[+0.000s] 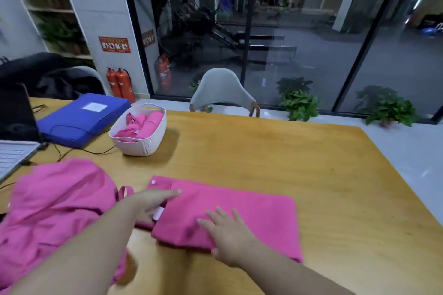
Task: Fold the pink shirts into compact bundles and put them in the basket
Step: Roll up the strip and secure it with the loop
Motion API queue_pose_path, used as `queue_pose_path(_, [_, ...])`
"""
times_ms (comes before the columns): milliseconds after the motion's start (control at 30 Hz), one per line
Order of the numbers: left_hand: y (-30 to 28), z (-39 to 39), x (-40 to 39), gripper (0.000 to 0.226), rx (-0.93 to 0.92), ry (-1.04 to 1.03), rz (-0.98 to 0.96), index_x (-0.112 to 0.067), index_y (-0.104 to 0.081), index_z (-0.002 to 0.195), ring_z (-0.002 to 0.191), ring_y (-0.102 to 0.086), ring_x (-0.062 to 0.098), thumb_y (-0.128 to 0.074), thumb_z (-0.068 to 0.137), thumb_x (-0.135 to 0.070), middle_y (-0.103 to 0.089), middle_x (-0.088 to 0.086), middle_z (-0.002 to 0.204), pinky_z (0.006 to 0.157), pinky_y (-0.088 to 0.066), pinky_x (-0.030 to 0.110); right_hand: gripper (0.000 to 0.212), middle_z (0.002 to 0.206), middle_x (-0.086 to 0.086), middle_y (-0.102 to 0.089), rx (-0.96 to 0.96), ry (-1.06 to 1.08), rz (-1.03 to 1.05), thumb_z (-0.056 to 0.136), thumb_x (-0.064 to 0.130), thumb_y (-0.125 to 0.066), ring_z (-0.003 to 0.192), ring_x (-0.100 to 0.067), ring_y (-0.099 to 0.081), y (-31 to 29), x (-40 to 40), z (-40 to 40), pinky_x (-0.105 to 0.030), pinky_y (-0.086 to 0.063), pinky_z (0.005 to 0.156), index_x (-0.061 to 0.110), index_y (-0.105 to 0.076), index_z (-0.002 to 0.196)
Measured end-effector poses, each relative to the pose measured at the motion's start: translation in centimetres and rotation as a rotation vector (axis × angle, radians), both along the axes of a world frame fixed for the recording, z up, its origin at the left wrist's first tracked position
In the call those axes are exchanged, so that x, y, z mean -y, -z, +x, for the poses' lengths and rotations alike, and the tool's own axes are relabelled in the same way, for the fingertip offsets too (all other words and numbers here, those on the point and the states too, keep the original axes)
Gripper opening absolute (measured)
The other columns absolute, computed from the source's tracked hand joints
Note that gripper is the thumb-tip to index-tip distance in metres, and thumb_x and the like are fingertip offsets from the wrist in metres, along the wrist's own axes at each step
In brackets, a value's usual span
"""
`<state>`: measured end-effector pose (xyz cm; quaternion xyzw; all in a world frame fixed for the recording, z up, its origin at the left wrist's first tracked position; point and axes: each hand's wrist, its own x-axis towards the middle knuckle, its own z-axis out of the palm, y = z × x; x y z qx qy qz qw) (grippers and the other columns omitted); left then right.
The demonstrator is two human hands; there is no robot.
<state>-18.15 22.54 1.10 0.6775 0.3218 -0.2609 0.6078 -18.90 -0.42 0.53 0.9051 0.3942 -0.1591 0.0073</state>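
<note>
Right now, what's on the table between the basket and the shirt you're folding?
Nothing: in the head view, only bare yellow table shows between the basket and the shirt. The black cables lie left of the basket, not in that stretch.

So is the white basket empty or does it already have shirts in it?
Not empty: the basket already holds rolled pink bundles, filling most of it.

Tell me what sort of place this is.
Probably an office or shared workspace: a wooden table with a laptop and blue file box, red fire extinguishers by a pillar, and floor-to-ceiling glass walls.
</note>
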Motion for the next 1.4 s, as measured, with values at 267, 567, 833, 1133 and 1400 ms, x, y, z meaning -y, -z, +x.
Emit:
queue_pose_path(267, [6.0,0.4,1.8,0.035,0.257,-0.078,0.509,0.000,-0.058,0.117,0.107,-0.058,0.035,-0.060,0.092,-0.024,-0.063,0.018,0.112,0.088,-0.047,0.038,0.113,0.121,-0.001,-0.064,0.145,0.535,0.219,0.018,0.054,-0.090,0.108,-0.022,-0.065,6.4,10.9,-0.7,-0.037,-0.055,0.079,0.024,-0.048,0.119])
queue_pose_path(567, [5.7,0.2,2.3,0.036,0.496,-0.085,0.582,-0.006,-0.048,0.134,0.116,-0.053,0.033,-0.042,0.100,-0.017,-0.059,0.016,0.123,0.080,-0.036,0.030,0.076,0.138,-0.019,-0.038,0.030,1.088,0.517,0.070,-0.015,-0.054,0.123,-0.036,-0.043,6.8,11.8,-1.3,-0.041,-0.038,0.099,0.006,-0.037,0.141])
queue_pose_path(833, [4.6,1.6,-4.8,0.027,0.404,-0.055,0.806,-0.006,-0.057,0.118,0.107,-0.057,0.035,-0.052,0.095,-0.020,-0.063,0.016,0.115,0.084,-0.042,0.037,0.099,0.103,-0.005,-0.054,0.203,0.699,0.174,0.025,-0.019,-0.074,0.070,-0.025,-0.062,8.2,12.3,-0.7,-0.030,-0.056,0.053,0.024,-0.070,0.114])
queue_pose_path(1133, [6.4,0.0,-5.1,0.029,0.198,-0.072,0.728,0.002,-0.045,0.118,0.098,-0.058,0.037,-0.045,0.096,-0.019,-0.058,0.017,0.100,0.074,-0.041,0.034,0.076,0.139,-0.003,-0.024,0.008,0.787,0.160,0.081,-0.004,-0.042,0.109,-0.025,-0.054,6.3,10.7,-0.3,-0.029,-0.044,0.090,0.034,-0.027,0.145])
queue_pose_path(1400, [7.0,-3.7,0.8,0.055,0.524,0.534,1.200,-0.012,-0.052,0.129,0.120,-0.052,0.042,-0.055,0.081,-0.041,-0.056,0.022,0.128,0.093,-0.044,0.061,0.073,0.147,-0.007,-0.014,0.022,0.817,0.087,0.086,-0.004,-0.035,0.118,-0.027,-0.047,6.4,10.2,-0.3,-0.033,-0.044,0.095,0.027,-0.020,0.150])
